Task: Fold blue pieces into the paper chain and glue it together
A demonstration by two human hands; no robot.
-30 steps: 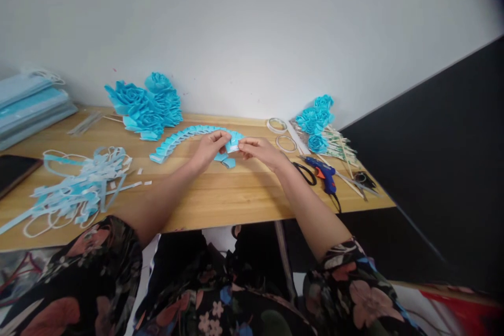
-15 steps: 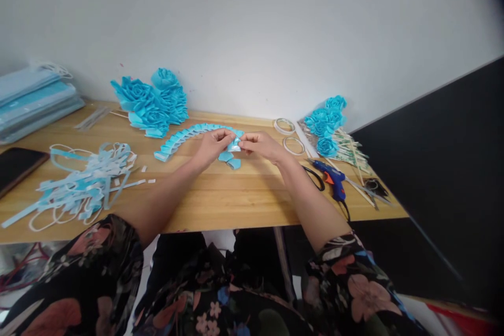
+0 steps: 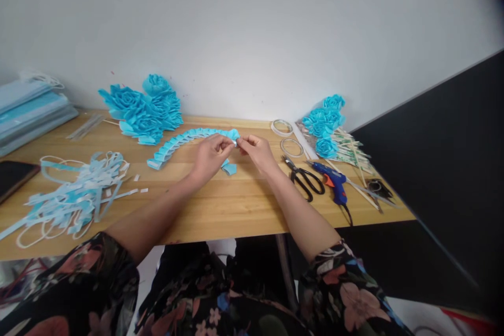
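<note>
My left hand (image 3: 213,156) and my right hand (image 3: 256,152) meet over the middle of the table. Thumb and fingers of both are pinched on a small light-blue petal piece (image 3: 235,143), mostly hidden by the fingertips. Just behind them, an arc of overlapping pleated blue petals (image 3: 173,143) curves from the left toward my fingers. Loose blue petals (image 3: 229,168) lie on the wood below the fingertips, partly covered by my left hand.
Blue fabric roses (image 3: 136,107) stand at the back left, with smaller roses (image 3: 325,121) at the back right. Black-handled scissors (image 3: 305,178), a blue glue gun (image 3: 333,181) and tape rolls (image 3: 282,127) lie right. Strip scraps (image 3: 74,194), a phone (image 3: 13,178) and stacked masks (image 3: 33,107) are left.
My fingers have closed in around the petal piece, so less of it shows. My right forearm has shifted left, uncovering the scissors. The whole view has tilted slightly.
</note>
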